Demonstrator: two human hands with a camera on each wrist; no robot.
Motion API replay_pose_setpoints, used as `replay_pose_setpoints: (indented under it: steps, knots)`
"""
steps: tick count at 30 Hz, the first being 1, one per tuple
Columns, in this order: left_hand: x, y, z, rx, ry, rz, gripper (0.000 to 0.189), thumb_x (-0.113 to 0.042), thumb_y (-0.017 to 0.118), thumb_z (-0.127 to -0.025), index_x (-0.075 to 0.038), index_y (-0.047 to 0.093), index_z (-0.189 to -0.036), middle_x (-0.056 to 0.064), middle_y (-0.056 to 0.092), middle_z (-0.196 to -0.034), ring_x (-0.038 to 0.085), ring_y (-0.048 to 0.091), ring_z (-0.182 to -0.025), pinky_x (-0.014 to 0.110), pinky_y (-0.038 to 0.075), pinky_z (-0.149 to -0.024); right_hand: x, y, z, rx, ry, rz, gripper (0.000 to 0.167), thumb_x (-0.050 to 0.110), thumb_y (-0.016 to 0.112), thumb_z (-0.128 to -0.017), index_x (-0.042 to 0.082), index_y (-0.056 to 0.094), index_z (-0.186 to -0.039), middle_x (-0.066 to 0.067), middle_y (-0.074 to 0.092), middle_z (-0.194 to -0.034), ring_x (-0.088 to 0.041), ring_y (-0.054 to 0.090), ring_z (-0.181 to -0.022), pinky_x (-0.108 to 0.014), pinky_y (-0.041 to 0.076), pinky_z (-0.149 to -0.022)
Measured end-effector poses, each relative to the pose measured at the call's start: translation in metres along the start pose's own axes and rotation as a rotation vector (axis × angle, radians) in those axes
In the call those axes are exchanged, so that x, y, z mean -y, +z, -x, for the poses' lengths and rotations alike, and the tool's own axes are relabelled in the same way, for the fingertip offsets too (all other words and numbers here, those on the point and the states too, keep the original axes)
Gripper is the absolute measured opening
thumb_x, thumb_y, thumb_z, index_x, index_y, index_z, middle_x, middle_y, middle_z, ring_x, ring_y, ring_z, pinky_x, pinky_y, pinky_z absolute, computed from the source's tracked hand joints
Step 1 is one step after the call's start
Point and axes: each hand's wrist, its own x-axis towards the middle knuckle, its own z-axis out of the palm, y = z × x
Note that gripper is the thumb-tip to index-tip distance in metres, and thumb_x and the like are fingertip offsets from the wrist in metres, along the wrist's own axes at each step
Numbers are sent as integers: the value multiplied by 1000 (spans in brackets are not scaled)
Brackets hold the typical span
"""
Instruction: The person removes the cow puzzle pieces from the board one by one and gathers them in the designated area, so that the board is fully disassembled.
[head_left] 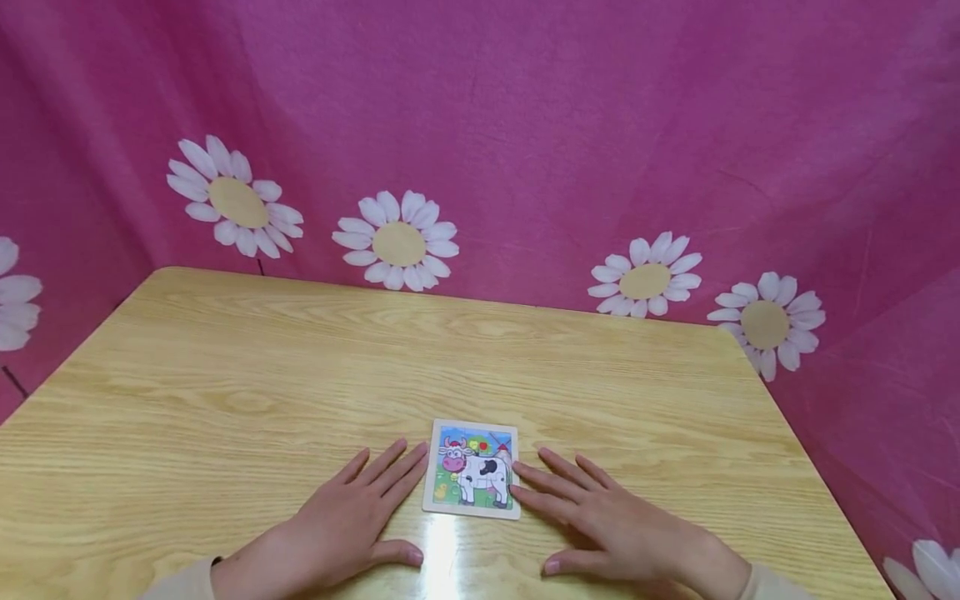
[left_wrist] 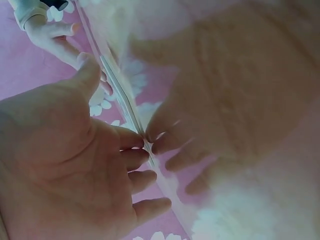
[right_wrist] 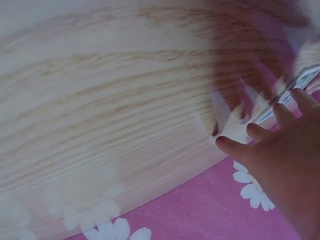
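A square jigsaw puzzle [head_left: 472,469] with a pale frame and a cartoon cow picture lies flat near the front of the table. To its left, my left hand [head_left: 352,508] has its fingers extended, tips close to the frame's left edge. On the other side, my right hand [head_left: 600,512] spreads its fingers, with fingertips right at the frame's right edge. Seen edge-on, the puzzle is a thin strip [left_wrist: 120,92] beyond the left hand [left_wrist: 85,160] in the left wrist view. In the right wrist view, its edge [right_wrist: 300,80] shows beside the right hand's [right_wrist: 285,145] fingertips.
The glossy wood-grain table [head_left: 300,358] reflects light and the hands. Behind it and at its sides hangs a pink cloth [head_left: 487,125] printed with large white daisies [head_left: 399,243]. The table's far edge runs along the cloth.
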Motion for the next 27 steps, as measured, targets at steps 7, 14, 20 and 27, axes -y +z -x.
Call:
replay_pose_setpoints:
  steps: [7, 14, 20, 27]
  knots:
    - [-8, 1, -2, 9, 41, 0, 97, -73, 37, -89, -3, 24, -155, 9, 18, -162, 28, 16, -148, 53, 22, -113, 4, -7, -7, -103, 44, 23, 61, 50, 55, -97, 27, 41, -151, 11, 37, -154, -20, 29, -144, -50, 32, -110]
    - [-25, 1, -16, 14, 112, -21, 95, -72, 37, -91, -2, 24, -155, 11, 18, -162, 28, 15, -148, 50, 24, -114, 0, -14, -37, -269, -26, -40, 36, 15, 62, -97, 9, 60, -133, 1, 62, -126, -13, 55, -116, -37, 47, -98]
    - [-41, -1, -34, 69, 134, -75, 93, -71, 37, -92, -4, 25, -155, 10, 14, -163, 26, 10, -149, 44, 21, -116, -3, -22, -72, -318, -35, -193, 32, 0, 60, -95, 4, 63, -127, -6, 66, -116, -18, 60, -102, -30, 52, -84]
    - [-46, 2, -46, 94, 148, -115, 91, -70, 35, -93, -4, 26, -155, 14, 16, -162, 27, 9, -149, 41, 19, -117, -2, -27, -110, -291, -39, -263, 27, 0, 59, -96, 7, 65, -122, -4, 66, -115, -13, 62, -100, -27, 51, -83]
